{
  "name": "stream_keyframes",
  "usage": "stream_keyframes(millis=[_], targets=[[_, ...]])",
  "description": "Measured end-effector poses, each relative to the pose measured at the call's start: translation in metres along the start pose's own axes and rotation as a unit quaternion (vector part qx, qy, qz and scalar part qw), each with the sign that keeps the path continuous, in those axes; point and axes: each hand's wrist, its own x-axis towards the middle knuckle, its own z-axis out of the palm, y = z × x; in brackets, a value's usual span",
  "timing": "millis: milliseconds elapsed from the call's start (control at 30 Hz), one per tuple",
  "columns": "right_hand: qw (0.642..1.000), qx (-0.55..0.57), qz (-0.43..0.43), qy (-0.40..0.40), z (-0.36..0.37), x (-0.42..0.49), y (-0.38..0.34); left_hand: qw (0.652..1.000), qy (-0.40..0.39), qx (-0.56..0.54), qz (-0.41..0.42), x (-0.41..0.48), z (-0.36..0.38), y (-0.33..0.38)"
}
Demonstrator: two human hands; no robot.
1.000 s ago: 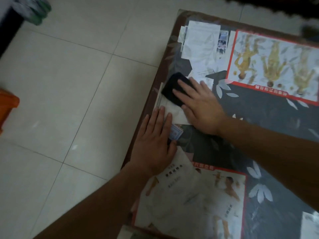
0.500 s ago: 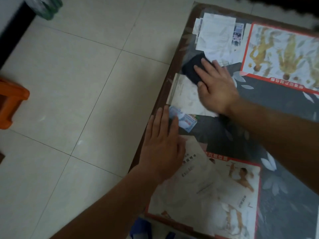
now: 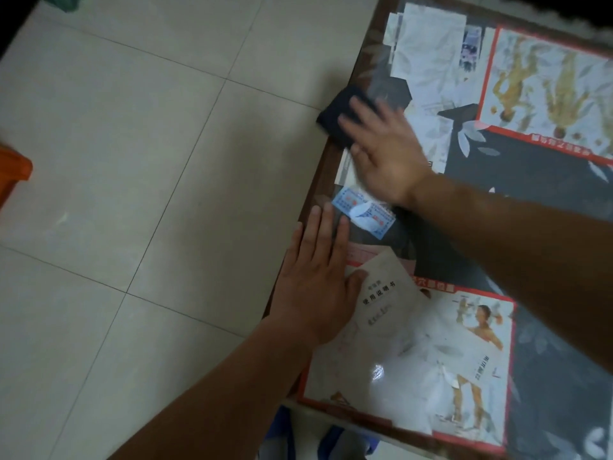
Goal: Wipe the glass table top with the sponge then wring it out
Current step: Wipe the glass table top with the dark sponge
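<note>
The glass table top (image 3: 544,194) fills the right half of the view, with posters and papers pressed beneath it. A dark sponge (image 3: 338,116) lies at the table's left edge, partly hanging over the rim. My right hand (image 3: 386,151) presses flat on the sponge with the fingers spread over it; the hand is motion-blurred. My left hand (image 3: 318,277) rests flat on the glass near the left edge, fingers together, holding nothing.
Pale floor tiles (image 3: 149,161) cover the left half. An orange stool (image 3: 13,174) shows at the far left edge. Something blue (image 3: 331,439) lies under the table's near edge. A dark strip runs along the top right.
My right hand has slid the sponge leftward to the table's rim. The left hand stays planted in the same spot on the glass. The view has shifted slightly.
</note>
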Motion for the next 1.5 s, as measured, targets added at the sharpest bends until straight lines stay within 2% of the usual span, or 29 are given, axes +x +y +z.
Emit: stream_keyframes(millis=[67, 133, 167, 233, 300, 333, 433, 533, 600, 633, 767, 833, 933, 1033, 1133, 1367, 1433, 1500], targets=[[0.992, -0.015, -0.123, -0.040, 0.006, -0.029, -0.001, 1.000, -0.012, 0.002, 0.000, 0.000, -0.001, 0.000], [0.983, -0.029, -0.167, -0.076, 0.000, -0.032, 0.017, 1.000, -0.011, -0.001, -0.002, 0.000, -0.002, 0.001], [0.988, -0.031, -0.139, -0.059, -0.004, -0.023, 0.027, 1.000, -0.006, -0.003, -0.001, 0.000, -0.002, 0.001], [1.000, -0.015, 0.014, 0.003, -0.012, -0.003, 0.046, 1.000, 0.002, -0.005, 0.000, 0.000, -0.001, 0.001], [0.987, 0.024, 0.153, 0.034, -0.015, 0.002, 0.057, 1.000, 0.010, -0.006, 0.001, 0.000, -0.001, 0.000], [0.983, 0.033, 0.176, 0.044, -0.013, -0.007, 0.054, 1.000, 0.009, -0.005, 0.002, 0.001, -0.001, 0.001], [0.989, 0.018, 0.130, 0.064, 0.004, -0.070, 0.030, 1.000, 0.004, -0.004, 0.000, 0.001, -0.001, 0.002], [1.000, -0.004, 0.030, 0.007, 0.018, -0.151, 0.012, 1.000, 0.019, -0.013, 0.001, 0.001, 0.000, 0.001], [1.000, -0.005, 0.001, -0.015, 0.017, -0.183, 0.018, 1.000, 0.024, -0.014, 0.003, 0.000, 0.001, 0.000], [1.000, 0.001, 0.010, -0.008, 0.014, -0.185, 0.025, 1.000, 0.023, -0.013, 0.004, 0.000, 0.001, 0.001], [0.984, 0.068, 0.152, 0.057, 0.002, -0.146, 0.039, 0.999, 0.033, -0.006, 0.007, 0.002, 0.001, 0.001], [0.980, 0.051, 0.178, 0.069, 0.007, -0.140, 0.027, 0.999, 0.033, -0.002, 0.009, 0.001, 0.001, 0.001], [0.993, -0.001, 0.109, 0.037, 0.019, -0.166, -0.005, 0.999, 0.038, 0.002, 0.022, 0.002, -0.004, 0.003], [0.999, 0.003, 0.042, -0.005, 0.022, -0.178, -0.006, 0.998, 0.045, -0.016, 0.030, 0.024, -0.013, 0.000], [1.000, -0.004, 0.010, -0.023, 0.013, -0.142, 0.017, 0.998, 0.036, -0.042, 0.021, 0.059, -0.019, -0.004], [0.998, -0.043, -0.041, -0.034, -0.014, 0.021, 0.032, 0.999, 0.028, -0.034, 0.013, 0.074, -0.014, -0.008], [0.998, -0.055, 0.011, -0.013, -0.023, 0.069, 0.044, 0.999, 0.021, -0.032, 0.012, 0.075, -0.014, -0.009], [0.994, -0.044, 0.099, 0.012, -0.029, 0.104, 0.058, 0.999, 0.016, -0.034, 0.014, 0.075, -0.015, -0.008]])
